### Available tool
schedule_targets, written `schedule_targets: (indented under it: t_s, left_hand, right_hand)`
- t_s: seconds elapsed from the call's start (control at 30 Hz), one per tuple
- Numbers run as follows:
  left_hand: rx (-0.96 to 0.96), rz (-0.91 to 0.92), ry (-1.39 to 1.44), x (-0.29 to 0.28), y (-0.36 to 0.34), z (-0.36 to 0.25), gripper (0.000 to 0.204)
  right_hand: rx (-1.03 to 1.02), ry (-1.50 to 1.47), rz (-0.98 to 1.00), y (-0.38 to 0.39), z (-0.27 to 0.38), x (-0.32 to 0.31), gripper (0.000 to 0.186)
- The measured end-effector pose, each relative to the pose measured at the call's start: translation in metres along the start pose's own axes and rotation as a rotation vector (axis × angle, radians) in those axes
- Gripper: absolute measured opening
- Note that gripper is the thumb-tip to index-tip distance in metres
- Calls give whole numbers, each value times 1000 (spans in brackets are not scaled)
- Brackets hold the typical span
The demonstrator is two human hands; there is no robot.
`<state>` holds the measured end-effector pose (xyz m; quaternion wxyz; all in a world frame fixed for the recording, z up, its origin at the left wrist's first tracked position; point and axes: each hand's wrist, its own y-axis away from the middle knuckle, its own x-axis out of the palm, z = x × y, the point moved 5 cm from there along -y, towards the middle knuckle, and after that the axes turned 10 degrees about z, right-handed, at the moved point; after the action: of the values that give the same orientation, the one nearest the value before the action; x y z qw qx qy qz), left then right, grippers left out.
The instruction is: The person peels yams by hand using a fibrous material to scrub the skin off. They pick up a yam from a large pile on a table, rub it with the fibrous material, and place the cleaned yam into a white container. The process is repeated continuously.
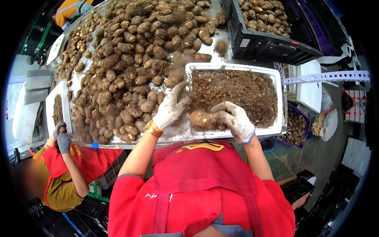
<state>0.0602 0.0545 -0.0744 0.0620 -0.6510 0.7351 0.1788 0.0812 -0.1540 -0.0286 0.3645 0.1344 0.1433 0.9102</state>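
My left hand (168, 107), in a dirty white knit glove, reaches beside the left rim of the white foam tray (278, 98). Its fingers are apart and I see nothing held in them. My right hand (235, 119), in a similar glove, grips a brown, ringed taro corm (201, 118) over the tray's lower left part. The tray holds a thick layer of brown fibrous scraps (241, 91). A large pile of hairy brown taro corms (134, 51) covers the metal table to the left and behind.
A black crate (268, 47) of corms sits at the back right. A purple crate (296, 130) stands lower right. A co-worker (63, 173) with grey gloves works at another foam tray (51, 118) on my left. Another person's orange sleeve (67, 12) shows top left.
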Motion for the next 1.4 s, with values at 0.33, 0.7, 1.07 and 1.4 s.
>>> schedule_targets:
  t_s: [0.33,0.7,1.07,1.4]
  left_hand:
    - [23,413,-279,30,31,-39,40]
    - [86,-192,-170,19,37,43,44]
    - [350,-814,1115,-279,34,9,45]
    - [-356,345,-1061,-86,-3,54,40]
  right_hand:
    - [71,-399,-20,-29,-23,11,37]
    - [-179,380,78,-56,-38,26,31]
    - [-31,30,-46,-28,-13,17,36]
    - [35,132,-40,-32,-34,23,25]
